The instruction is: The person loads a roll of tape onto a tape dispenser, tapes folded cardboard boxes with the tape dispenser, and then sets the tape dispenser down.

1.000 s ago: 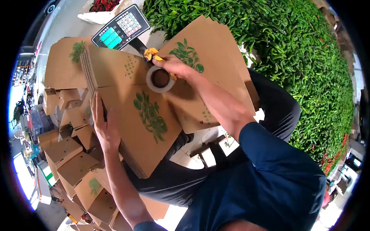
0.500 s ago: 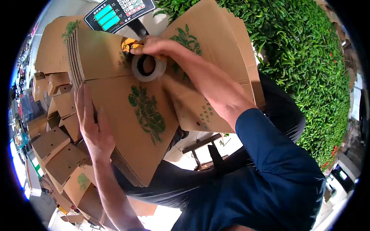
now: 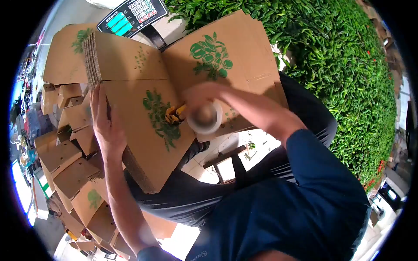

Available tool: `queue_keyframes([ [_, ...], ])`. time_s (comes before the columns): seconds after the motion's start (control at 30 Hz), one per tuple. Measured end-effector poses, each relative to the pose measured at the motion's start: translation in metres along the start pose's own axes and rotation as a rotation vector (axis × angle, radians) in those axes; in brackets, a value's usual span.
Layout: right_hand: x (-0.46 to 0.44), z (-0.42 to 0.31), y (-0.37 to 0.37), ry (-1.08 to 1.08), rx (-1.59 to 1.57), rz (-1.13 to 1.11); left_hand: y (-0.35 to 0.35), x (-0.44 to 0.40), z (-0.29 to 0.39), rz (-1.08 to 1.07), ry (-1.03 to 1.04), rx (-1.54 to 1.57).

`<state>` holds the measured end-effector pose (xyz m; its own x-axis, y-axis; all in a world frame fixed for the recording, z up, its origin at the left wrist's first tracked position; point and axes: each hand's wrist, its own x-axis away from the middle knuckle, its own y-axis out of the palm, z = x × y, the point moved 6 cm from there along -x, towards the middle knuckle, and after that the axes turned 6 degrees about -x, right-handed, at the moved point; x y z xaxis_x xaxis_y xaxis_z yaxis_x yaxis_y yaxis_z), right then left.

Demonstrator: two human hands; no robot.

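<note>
A stack of flattened cardboard boxes [image 3: 130,104] with green plant prints leans across my lap, its layered edges facing left. My left hand [image 3: 106,128] grips that left edge, fingers behind and thumb toward the front. In my right hand [image 3: 202,93], blurred by motion, is a tape dispenser [image 3: 173,115] with orange and black parts and a roll of clear tape [image 3: 214,124]. It hangs over the lower middle of the stack, near the fold. Beside it, a second printed panel [image 3: 226,48] slants up to the right.
A digital scale display [image 3: 130,17] stands behind the boxes. Green chili peppers [image 3: 331,78] form a large heap on the right. Folded cardboard boxes [image 3: 69,169] are piled on the left. A small stool frame [image 3: 224,161] shows between my legs.
My right hand has swept the tape dispenser down and to the right, from the top of the fold to its lower part. My left hand keeps its hold on the edge.
</note>
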<state>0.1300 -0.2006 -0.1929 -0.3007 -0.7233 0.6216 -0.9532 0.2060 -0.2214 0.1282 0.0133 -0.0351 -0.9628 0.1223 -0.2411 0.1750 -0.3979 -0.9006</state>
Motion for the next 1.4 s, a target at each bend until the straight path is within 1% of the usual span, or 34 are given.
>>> queue_keyframes([
  [0.07, -0.066, 0.009, -0.014, -0.047, 0.181, -0.279, -0.001, -0.001, 0.002, -0.007, -0.023, -0.002],
  [0.13, -0.089, -0.008, -0.019, -0.11, 0.31, -0.443, 0.0, -0.003, 0.005, -0.009, -0.054, 0.006],
  [0.17, -0.094, -0.017, -0.018, -0.151, 0.343, -0.467, 0.001, -0.003, 0.008, -0.011, -0.072, 0.017],
  [0.2, -0.092, -0.025, -0.015, -0.206, 0.315, -0.515, 0.001, -0.005, 0.008, -0.008, -0.085, 0.027],
  [0.23, -0.089, -0.033, -0.013, -0.26, 0.286, -0.563, 0.002, -0.003, 0.007, 0.012, -0.012, -0.05],
  [0.33, -0.044, -0.023, 0.023, -0.467, -0.005, -0.795, -0.002, 0.0, -0.007, -0.001, -0.098, -0.036],
  [0.37, -0.037, -0.017, 0.051, -0.508, 0.144, -0.825, -0.004, -0.001, -0.006, -0.02, -0.154, 0.073],
  [0.4, -0.03, -0.012, 0.078, -0.557, 0.291, -0.854, -0.007, 0.0, -0.009, -0.016, -0.115, 0.124],
  [0.43, -0.03, -0.005, 0.108, -0.574, 0.673, -0.808, -0.008, 0.002, -0.013, -0.014, -0.073, 0.178],
  [0.47, -0.01, -0.019, 0.104, -0.287, 0.509, -1.087, -0.009, 0.003, -0.015, -0.006, -0.029, 0.237],
  [0.5, -0.001, -0.025, 0.106, -0.328, 0.513, -1.01, -0.009, 0.004, -0.015, -0.025, -0.08, 0.243],
  [0.53, 0.012, -0.024, 0.108, -0.368, 0.515, -0.933, -0.007, 0.004, -0.012, -0.035, -0.071, 0.202],
  [0.6, 0.029, -0.016, 0.088, -0.412, -0.059, -0.777, -0.007, 0.0, -0.003, -0.05, -0.048, 0.118],
  [0.63, 0.05, -0.035, 0.064, -0.463, -0.261, -0.673, -0.008, -0.002, 0.004, -0.026, -0.008, 0.045],
  [0.73, 0.09, -0.079, 0.038, -0.58, -0.682, -0.248, -0.003, 0.0, 0.002, 0.006, -0.068, -0.093],
  [0.83, 0.104, -0.126, 0.061, -0.356, -0.994, -0.235, -0.008, 0.002, 0.017, 0.037, 0.021, -0.199],
  [0.87, 0.106, -0.136, 0.066, -0.367, -1.025, -0.247, -0.007, 0.002, 0.017, 0.043, 0.026, -0.195],
  [0.9, 0.107, -0.136, 0.068, -0.303, -0.968, -0.126, -0.005, 0.003, 0.014, 0.043, 0.03, -0.188],
  [0.97, 0.125, -0.117, 0.064, -0.463, -0.804, 0.07, -0.003, 0.004, 0.003, 0.044, 0.031, -0.106],
  [1.03, 0.156, -0.086, 0.063, -0.365, -0.92, 0.274, -0.002, 0.005, -0.009, 0.08, 0.068, -0.093],
  [1.07, 0.174, -0.067, 0.065, -0.188, -1.118, 0.385, -0.001, 0.005, -0.017, 0.094, 0.096, -0.057],
  [1.13, 0.201, -0.04, 0.059, 0.031, -1.289, 0.658, -0.001, 0.005, -0.022, 0.103, 0.081, 0.0],
  [1.17, 0.199, -0.018, 0.056, 0.037, -1.236, 0.711, 0.0, 0.004, -0.025, 0.092, 0.07, 0.048],
  [1.2, 0.192, -0.01, 0.053, 0.005, -1.231, 0.905, -0.001, 0.002, -0.025, 0.081, 0.061, 0.093],
  [1.27, 0.155, 0.01, 0.039, -0.155, -0.955, 1.202, -0.004, 0.003, -0.015, 0.052, 0.042, 0.101],
  [1.33, 0.107, 0.004, 0.022, -0.153, -0.954, 1.187, -0.002, 0.003, -0.012, 0.063, 0.063, 0.048],
  [1.4, 0.04, 0.013, -0.009, -0.178, -1.015, 1.181, -0.003, 0.003, -0.006, 0.051, 0.079, 0.006],
])
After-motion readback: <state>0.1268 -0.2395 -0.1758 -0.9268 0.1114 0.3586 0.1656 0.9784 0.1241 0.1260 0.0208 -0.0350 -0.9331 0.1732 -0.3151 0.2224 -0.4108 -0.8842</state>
